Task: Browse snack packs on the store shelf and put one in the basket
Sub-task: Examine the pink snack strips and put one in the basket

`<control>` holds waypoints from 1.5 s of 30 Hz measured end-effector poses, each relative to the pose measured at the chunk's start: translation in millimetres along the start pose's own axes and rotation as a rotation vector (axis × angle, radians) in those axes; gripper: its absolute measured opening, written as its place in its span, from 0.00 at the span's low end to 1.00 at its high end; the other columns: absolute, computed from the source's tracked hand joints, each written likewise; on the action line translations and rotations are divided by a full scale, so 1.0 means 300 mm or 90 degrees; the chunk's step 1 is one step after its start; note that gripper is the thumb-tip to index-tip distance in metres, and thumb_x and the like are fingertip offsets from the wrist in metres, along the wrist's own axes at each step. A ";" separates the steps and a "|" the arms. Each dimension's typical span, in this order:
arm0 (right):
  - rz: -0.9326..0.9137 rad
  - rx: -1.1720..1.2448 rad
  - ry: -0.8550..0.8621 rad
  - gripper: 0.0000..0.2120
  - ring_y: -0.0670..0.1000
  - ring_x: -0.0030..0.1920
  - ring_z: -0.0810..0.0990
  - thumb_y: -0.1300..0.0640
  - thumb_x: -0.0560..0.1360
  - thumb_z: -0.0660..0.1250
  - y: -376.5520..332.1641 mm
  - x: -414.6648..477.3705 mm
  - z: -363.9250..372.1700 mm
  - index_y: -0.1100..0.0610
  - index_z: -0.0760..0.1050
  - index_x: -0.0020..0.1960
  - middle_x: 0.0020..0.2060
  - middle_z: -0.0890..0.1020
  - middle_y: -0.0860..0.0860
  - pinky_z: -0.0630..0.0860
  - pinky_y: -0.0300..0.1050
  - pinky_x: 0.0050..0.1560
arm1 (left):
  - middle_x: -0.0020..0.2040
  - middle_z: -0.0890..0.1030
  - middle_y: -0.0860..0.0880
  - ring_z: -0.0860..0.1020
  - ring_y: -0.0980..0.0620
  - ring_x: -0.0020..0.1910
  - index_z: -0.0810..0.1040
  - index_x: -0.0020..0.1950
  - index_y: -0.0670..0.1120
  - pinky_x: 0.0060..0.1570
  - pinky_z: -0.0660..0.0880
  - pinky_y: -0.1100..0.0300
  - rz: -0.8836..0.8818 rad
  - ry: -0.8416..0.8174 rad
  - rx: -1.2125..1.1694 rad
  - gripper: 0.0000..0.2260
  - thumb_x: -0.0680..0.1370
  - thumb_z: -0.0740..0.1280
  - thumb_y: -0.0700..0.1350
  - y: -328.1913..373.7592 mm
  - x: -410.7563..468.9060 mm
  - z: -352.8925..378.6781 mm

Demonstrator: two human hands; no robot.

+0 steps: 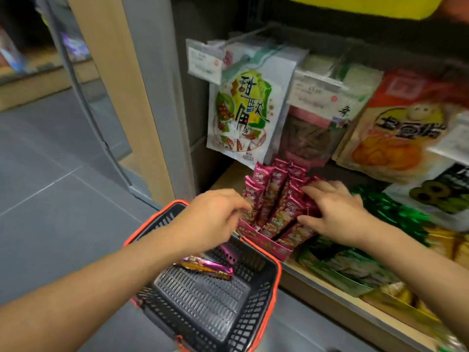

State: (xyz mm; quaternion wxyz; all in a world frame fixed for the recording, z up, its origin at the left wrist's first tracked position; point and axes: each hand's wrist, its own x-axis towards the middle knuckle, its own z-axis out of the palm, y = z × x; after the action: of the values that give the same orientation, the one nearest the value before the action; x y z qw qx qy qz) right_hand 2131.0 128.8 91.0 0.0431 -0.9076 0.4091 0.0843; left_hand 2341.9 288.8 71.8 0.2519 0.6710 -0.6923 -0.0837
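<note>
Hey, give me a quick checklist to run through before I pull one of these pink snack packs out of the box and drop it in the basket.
1. Basket sits below the shelf edge with its top open: ok.
2. Room in the basket: only one wrapped pack lies inside: ok.
3. Right hand is touching the pink packs: ok.
4. A single pack is picked out: not ok, the fingers lie spread across several.
5. Left hand is free to help: cannot tell, it is blurred beside the packs.
6. Display box stands upright on the shelf: ok.
</note>
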 end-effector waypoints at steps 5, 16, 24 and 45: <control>-0.078 0.067 0.003 0.30 0.53 0.72 0.61 0.48 0.76 0.66 -0.004 -0.017 0.037 0.47 0.60 0.75 0.74 0.64 0.46 0.65 0.61 0.65 | 0.71 0.70 0.44 0.68 0.47 0.70 0.66 0.75 0.45 0.69 0.63 0.57 -0.003 -0.114 0.062 0.27 0.76 0.66 0.41 0.188 0.224 0.061; 0.048 0.259 0.222 0.15 0.55 0.64 0.72 0.52 0.79 0.62 0.085 0.078 0.028 0.48 0.75 0.65 0.61 0.80 0.49 0.70 0.54 0.63 | 0.75 0.65 0.45 0.66 0.46 0.72 0.64 0.75 0.43 0.70 0.65 0.55 -0.046 -0.119 0.057 0.26 0.78 0.63 0.47 0.160 0.277 0.291; 0.084 0.089 0.142 0.13 0.55 0.65 0.67 0.46 0.78 0.62 0.014 0.191 0.042 0.47 0.77 0.59 0.59 0.78 0.50 0.65 0.55 0.61 | 0.73 0.68 0.48 0.69 0.47 0.68 0.70 0.72 0.46 0.68 0.67 0.54 -0.027 -0.044 0.038 0.23 0.79 0.63 0.53 0.113 0.267 0.314; -0.295 0.152 0.743 0.04 0.59 0.50 0.80 0.68 0.76 0.65 -0.039 -0.453 -0.305 0.66 0.74 0.51 0.52 0.80 0.62 0.79 0.52 0.44 | 0.57 0.82 0.49 0.78 0.48 0.58 0.83 0.56 0.49 0.54 0.73 0.61 -0.178 -0.105 0.021 0.14 0.76 0.64 0.38 0.248 0.228 0.023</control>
State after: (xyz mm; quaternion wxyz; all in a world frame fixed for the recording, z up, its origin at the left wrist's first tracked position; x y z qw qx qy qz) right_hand 2062.1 222.9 206.5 -0.0690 -0.8580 0.1651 -0.4815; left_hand 2274.7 227.2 115.8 0.1694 0.7557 -0.6117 -0.1614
